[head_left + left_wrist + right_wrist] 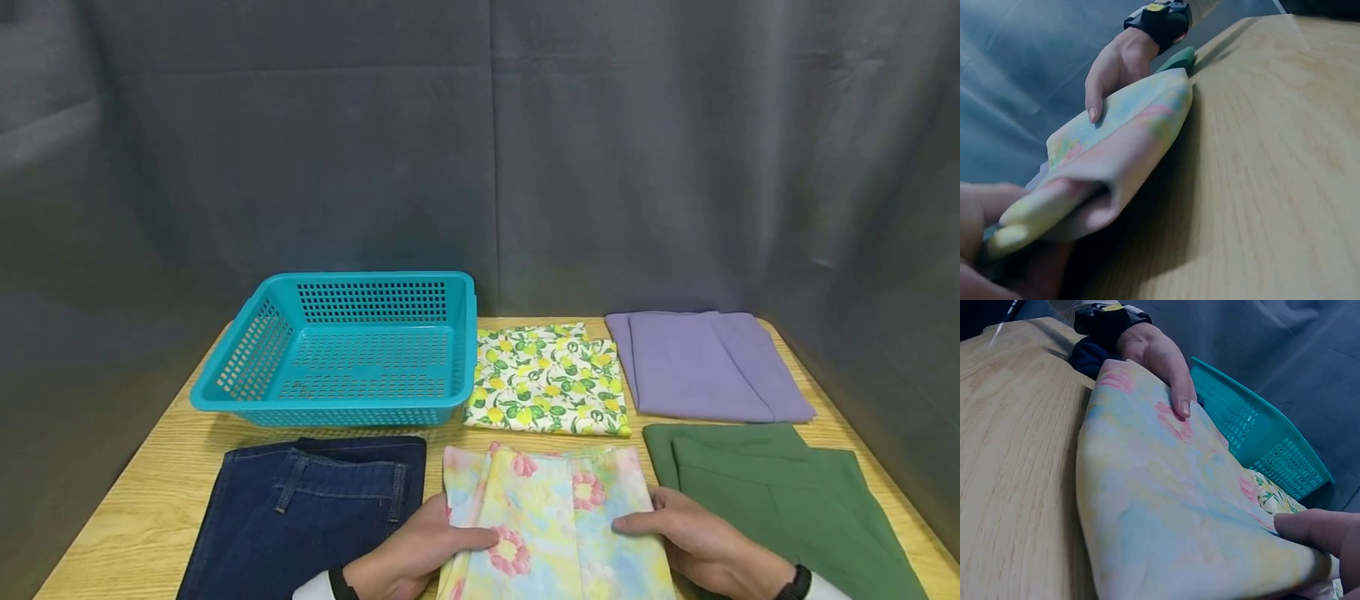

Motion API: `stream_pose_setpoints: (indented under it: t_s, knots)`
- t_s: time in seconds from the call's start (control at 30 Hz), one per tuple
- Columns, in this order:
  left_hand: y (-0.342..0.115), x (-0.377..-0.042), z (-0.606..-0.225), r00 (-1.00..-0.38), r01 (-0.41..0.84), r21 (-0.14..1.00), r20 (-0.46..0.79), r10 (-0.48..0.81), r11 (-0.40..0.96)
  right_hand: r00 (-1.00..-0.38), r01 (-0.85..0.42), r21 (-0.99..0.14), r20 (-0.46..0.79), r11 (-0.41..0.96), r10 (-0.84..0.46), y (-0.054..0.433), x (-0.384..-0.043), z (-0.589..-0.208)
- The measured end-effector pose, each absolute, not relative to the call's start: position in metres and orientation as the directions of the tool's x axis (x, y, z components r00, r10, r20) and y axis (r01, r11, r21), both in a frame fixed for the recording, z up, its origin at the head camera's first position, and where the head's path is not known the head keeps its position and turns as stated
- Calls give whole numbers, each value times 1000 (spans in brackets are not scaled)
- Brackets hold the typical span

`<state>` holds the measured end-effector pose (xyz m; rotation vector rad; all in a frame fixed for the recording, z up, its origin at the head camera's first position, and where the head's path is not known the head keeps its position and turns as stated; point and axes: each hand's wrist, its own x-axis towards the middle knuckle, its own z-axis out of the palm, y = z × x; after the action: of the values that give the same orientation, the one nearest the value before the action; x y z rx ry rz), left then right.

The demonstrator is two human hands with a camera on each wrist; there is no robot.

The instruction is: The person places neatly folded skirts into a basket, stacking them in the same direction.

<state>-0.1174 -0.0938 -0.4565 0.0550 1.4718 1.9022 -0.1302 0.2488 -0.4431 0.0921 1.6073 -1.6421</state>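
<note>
Left hand (423, 543) grips the left side of one floral cloth (536, 521), thumb on top, fingers curled beneath. Right hand (697, 537) pinches its right side the same way. Two hands, one dark band (342, 583) at the left wrist, another at the right.

Floral cloth: count one, folded in layers, front center of the table (123, 517), between the hands. Pastel yellow, blue and pale pink, blotchy; three clear pink flowers on the top face, more partly cut off at the edges. Lengthwise crease right of middle; layers step out at its left. Left wrist view: folded end bulges into a loop, cloth raised off the wood, shadow underneath.

Either side, one each: dark blue denim garment (307, 500) at left, two belt loops showing; green cloth (787, 500) at right. Both folded.

Farther back: one lemon-print cloth (551, 383), one purple cloth (693, 367) to its right, both folded. Five textile items on the table level in all. One turquoise basket (337, 415), back left, perforated, upright. Behind everything, gray curtain (337, 150).
</note>
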Motion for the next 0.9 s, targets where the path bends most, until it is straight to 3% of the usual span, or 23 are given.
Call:
stream_pose_setpoints:
  t_s: [0.27, 0.6, 0.9]
  knots:
    - [-91, -115, -453, -807, -488, 866, -400, 434, -107, -716, 581, -795, -602, 177, -353, 240, -131, -443]
    - [-91, -115, -447, -846, -410, 908, -344, 408, -84, -728, 536, -821, -567, 196, -385, 243, -129, -434]
    - [-96, -117, -399, -877, -287, 956, -239, 417, -57, -755, 459, -886, -430, 69, -494, 246, -129, -392]
